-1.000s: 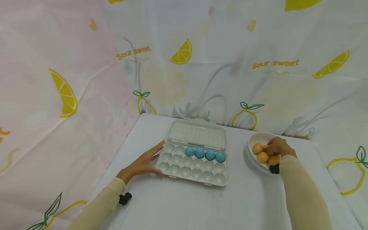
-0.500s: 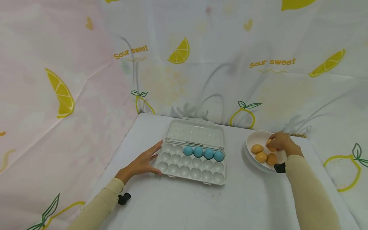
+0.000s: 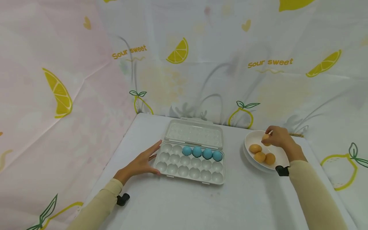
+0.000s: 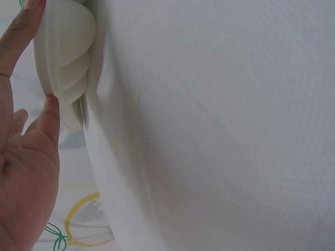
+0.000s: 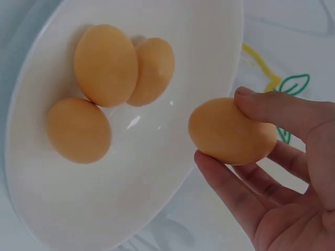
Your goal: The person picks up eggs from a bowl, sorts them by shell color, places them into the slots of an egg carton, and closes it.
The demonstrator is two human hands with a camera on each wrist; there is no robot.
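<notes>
My right hand pinches a brown egg between thumb and fingers, lifted over the far side of the white bowl. Three more brown eggs lie together inside that bowl. On the left, my left hand spreads across the short end of a pale egg carton, thumb at the near corner and fingertips at the far one. In the left wrist view, straight fingers touch the carton's rim. Several blue eggs sit in the carton's back row, toward the right.
The carton's clear lid lies folded back behind it, near the wall cloth printed with lemons. A white cloth covers the table. The bowl stands to the right of the carton, with a gap between them.
My right hand has raised one brown egg out of the cluster to above the bowl's far side. The remaining eggs have shifted in the bowl. My left hand stays at the carton.
</notes>
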